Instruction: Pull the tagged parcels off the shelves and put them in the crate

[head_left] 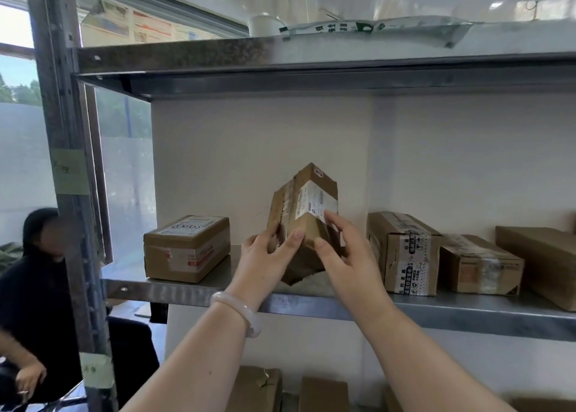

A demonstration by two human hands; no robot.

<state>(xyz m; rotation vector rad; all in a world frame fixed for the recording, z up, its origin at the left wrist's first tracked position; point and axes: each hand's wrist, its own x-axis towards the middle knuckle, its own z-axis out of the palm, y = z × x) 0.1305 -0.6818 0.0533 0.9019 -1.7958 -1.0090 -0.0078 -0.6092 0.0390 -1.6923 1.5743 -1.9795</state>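
Both my hands grip one taped cardboard parcel, tilted up on end over the middle steel shelf: left hand on its near left face, right hand on the right by the white label. Four more boxes sit on that shelf, one left, three right.
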